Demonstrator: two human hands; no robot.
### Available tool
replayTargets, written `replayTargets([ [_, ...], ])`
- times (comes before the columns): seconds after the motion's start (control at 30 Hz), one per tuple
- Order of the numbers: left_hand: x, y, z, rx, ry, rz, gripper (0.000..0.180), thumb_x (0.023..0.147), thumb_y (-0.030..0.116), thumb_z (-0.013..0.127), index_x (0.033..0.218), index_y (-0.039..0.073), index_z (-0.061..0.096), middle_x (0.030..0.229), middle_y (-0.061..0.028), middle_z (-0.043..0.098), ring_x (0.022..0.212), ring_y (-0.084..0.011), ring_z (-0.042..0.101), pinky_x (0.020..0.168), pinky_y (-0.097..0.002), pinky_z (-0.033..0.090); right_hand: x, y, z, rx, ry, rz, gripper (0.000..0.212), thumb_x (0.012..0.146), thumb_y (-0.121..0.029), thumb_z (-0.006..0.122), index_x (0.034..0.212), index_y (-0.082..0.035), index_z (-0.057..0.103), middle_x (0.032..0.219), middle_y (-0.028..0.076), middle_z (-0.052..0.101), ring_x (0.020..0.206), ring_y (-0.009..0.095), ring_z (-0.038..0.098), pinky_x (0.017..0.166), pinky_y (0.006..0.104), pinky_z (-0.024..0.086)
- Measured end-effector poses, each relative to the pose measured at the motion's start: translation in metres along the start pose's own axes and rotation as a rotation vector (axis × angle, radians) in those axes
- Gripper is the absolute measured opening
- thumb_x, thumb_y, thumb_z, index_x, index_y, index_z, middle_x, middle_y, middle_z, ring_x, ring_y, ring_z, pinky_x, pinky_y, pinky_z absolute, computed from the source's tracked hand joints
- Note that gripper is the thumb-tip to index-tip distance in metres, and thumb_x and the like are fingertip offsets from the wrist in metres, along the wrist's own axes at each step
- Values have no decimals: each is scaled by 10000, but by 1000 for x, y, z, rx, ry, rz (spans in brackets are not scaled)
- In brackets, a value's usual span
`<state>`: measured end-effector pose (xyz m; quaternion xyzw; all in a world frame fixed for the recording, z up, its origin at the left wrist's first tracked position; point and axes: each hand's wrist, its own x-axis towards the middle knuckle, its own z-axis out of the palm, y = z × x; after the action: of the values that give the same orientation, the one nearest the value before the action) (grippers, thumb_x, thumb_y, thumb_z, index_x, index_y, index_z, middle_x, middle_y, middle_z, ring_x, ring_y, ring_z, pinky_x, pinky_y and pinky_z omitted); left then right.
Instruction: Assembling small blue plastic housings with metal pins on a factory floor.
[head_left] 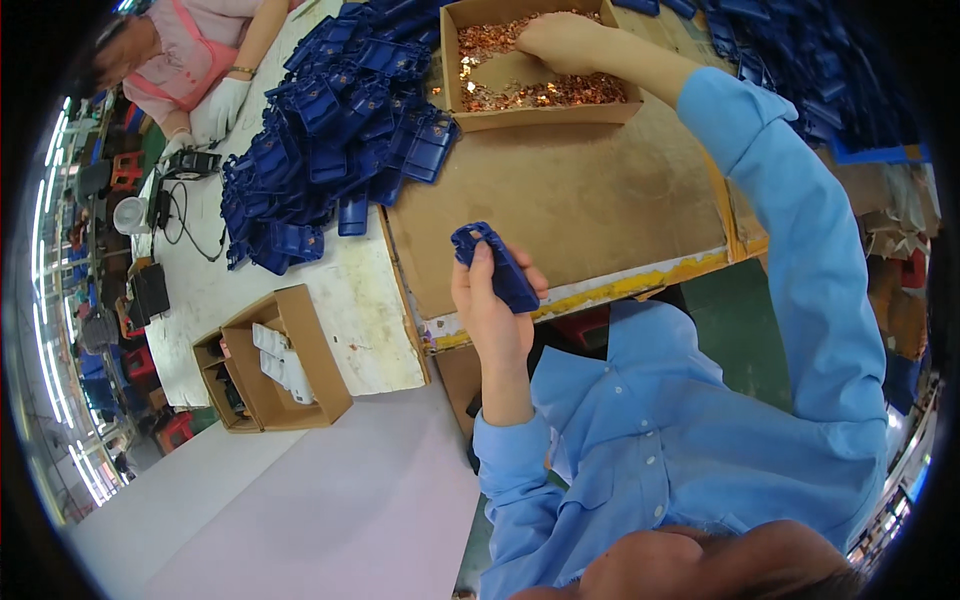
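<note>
My left hand (487,300) is closed around a dark blue plastic housing (512,279), holding it tilted above the front edge of the table. The thumb presses on its face near the upper end. My right hand (566,44) reaches into a shallow cardboard box (550,117) at the far side. Its fingers are curled together just over many small copper-coloured metal pieces (515,98); whatever they pinch is too small to make out. A large heap of similar blue plastic housings (335,110) lies left of the box.
More blue parts (815,75) are piled at the far right. A cardboard box with white packets (285,365) stands at the left table edge. Across the table, a person's gloved hand (228,108) is near a black device (193,164) with a cable.
</note>
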<state>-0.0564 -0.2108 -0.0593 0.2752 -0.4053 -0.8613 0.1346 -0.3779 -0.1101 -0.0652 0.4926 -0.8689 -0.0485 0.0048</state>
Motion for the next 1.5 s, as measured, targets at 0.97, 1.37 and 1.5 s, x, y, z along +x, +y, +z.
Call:
replayTargets([
  [0.97,-78,-7,56,344,-336,270,304,937,118,381,1191,5,506,901,-80,589,716,-128,568,633,-262,479,-216,-156,-101,944,478,-96,73,784,-66,693,821,-26,643,722,56,526,627,166,496,552,302,398],
  [1.37,-103,-10,56,625,-284,411,315,929,104,404,1202,-23,496,930,-107,613,722,-141,601,638,-266,511,-226,-158,-117,1054,391,51,281,743,-119,736,917,-28,534,774,83,546,716,217,527,622,346,437],
  [1.5,-106,-9,58,773,-224,545,313,946,103,414,1201,-59,494,870,-149,652,597,-179,633,533,-289,509,-228,-159,-115,998,298,71,283,753,-169,729,910,-29,540,824,118,611,784,289,608,676,399,475],
])
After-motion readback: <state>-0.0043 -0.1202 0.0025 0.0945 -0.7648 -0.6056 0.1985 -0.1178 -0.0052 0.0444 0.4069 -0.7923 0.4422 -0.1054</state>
